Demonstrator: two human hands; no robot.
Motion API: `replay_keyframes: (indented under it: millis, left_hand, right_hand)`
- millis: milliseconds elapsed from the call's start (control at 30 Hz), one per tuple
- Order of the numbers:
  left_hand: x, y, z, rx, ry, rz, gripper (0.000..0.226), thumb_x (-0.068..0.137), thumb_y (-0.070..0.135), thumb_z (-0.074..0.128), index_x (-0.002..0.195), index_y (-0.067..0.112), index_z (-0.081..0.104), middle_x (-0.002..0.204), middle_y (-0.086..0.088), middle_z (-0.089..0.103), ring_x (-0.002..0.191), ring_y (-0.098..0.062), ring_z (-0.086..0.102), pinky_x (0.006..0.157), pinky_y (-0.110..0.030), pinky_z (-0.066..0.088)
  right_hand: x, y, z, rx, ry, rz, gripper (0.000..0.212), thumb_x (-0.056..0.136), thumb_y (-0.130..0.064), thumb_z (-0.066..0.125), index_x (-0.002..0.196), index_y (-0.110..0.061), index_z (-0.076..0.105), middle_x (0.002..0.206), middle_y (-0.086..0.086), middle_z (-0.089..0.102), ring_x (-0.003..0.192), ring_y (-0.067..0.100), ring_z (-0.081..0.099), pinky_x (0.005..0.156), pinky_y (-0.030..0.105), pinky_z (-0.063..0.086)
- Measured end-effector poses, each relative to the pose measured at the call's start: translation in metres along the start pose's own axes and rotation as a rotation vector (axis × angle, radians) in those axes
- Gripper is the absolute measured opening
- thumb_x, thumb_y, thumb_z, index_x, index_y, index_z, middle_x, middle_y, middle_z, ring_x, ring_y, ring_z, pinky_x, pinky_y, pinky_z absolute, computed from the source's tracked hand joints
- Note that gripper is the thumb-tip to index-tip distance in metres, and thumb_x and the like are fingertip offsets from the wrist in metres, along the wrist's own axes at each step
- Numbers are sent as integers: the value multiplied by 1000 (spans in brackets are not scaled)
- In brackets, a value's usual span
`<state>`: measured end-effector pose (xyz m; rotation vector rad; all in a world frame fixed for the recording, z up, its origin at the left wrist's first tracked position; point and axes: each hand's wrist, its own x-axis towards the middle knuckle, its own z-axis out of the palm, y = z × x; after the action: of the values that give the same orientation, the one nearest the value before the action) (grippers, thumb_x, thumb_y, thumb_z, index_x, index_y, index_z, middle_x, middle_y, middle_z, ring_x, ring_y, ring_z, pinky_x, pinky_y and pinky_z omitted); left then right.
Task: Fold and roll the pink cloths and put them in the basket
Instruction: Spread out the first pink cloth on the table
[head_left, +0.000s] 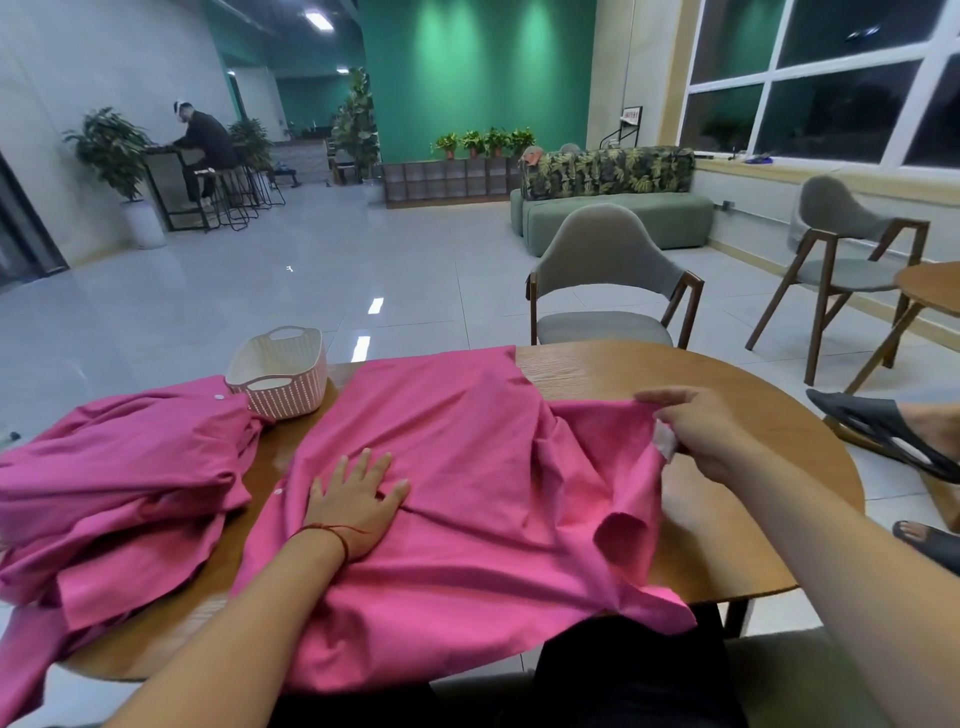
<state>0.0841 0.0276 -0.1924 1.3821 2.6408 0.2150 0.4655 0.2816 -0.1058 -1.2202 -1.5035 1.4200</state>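
White tag (665, 439) right at my fingertips, sewn to the cloth's edge, and the print on it is too small to read. My right hand (701, 436) is up off the table (649, 374), thumb and fingers curled. It pinches the right edge of the pink cloth (467, 467) just by that tag, so that side rises in a fold above the wood.

My left hand (358, 496) lies flat, palm down, all 5 fingers straight and spread, pressing the middle of the same cloth. A red thread (332, 531) circles that wrist.

The cloth is bright pink and plain, spread across the centre of the round table. Its near edge hangs over toward my lap. Creases run from my left palm toward the lifted side, and 1 corner curls over below my right hand.

On my left sits a heap of more pink cloths (119, 467), rumpled, 1 small white button showing, draping off the table's edge. The basket (283, 400) is pale, with a ribbed wall and 2 handle slots. It stands at the far edge, between the heap and the spread cloth, just beside the heap.
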Motion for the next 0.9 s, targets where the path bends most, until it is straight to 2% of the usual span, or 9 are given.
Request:
replay_keyframes:
  millis: [67, 167, 200, 333, 500, 633, 767, 833, 900]
  left_hand:
    - [-4, -9, -2, -2, 7, -18, 74, 97, 79, 20, 164, 49, 9, 175, 12, -2, 161, -21, -3, 128, -55, 2]
    - [-9, -23, -4, -12, 14, -67, 74, 97, 79, 21, 164, 49, 10, 175, 11, -2, 162, -21, -3, 128, -56, 2]
    - [-11, -27, -5, -16, 18, -85, 74, 97, 79, 22, 164, 49, 10, 175, 11, -2, 162, -22, -2, 128, -56, 2]
    - [-16, -33, -8, -13, 22, -124, 73, 98, 78, 22, 164, 48, 10, 175, 10, -1, 162, -23, -1, 128, -57, 3]
    - [-21, -46, -10, -9, 25, -139, 70, 99, 75, 24, 163, 49, 11, 175, 11, 0, 162, -25, 0, 128, -55, 5]
    - [-23, -51, -10, -3, 3, -141, 69, 101, 71, 26, 164, 47, 12, 175, 10, 2, 162, -26, 2, 128, -54, 6]
    - [-17, -37, -18, -8, 64, -144, 70, 95, 63, 37, 159, 34, 34, 169, 1, 26, 156, -28, 21, 124, -55, 21]
    - [-10, -21, -22, -11, 133, -79, 65, 84, 54, 43, 142, 27, 50, 153, -3, 45, 145, -28, 37, 116, -53, 34]
    - [4, -4, -25, -6, 151, 13, 60, 74, 48, 43, 128, 25, 56, 138, -3, 55, 134, -28, 49, 109, -50, 41]
  right_hand:
    - [1, -3, -26, -43, 88, -63, 48, 93, 19, 47, 111, -12, 80, 107, 13, 73, 74, 19, 61, 58, 27, 59]
    - [-3, -2, -68, -104, 200, -103, 50, 94, 17, 49, 111, -18, 81, 117, 7, 72, 92, 24, 66, 83, 47, 64]
    - [-5, 0, -80, -112, 228, -103, 49, 95, 16, 50, 112, -19, 80, 118, 7, 71, 95, 25, 67, 84, 49, 64]
    - [-11, 18, -110, -309, 280, -98, 54, 93, 14, 49, 113, -28, 78, 121, 1, 69, 100, 26, 68, 69, 41, 62]
    - [-13, 54, -126, -694, 279, -34, 57, 82, 7, 55, 93, -43, 78, 110, -10, 76, 100, 19, 70, 81, 48, 65]
    - [-17, 57, -117, -772, 170, -21, 53, 83, 11, 59, 97, -37, 78, 102, -13, 74, 92, 14, 69, 65, 37, 61]
    - [-14, 48, -104, -851, 34, -56, 30, 88, -13, 70, 106, -36, 74, 105, -9, 74, 97, 16, 68, 88, 44, 59]
    - [-10, 45, -93, -933, 30, -50, 28, 86, -20, 67, 102, -43, 68, 104, -6, 71, 95, 21, 65, 87, 41, 57]
    - [10, 48, -84, -954, 26, -61, 25, 76, -30, 60, 90, -50, 66, 101, -11, 72, 92, 20, 65, 85, 42, 57]
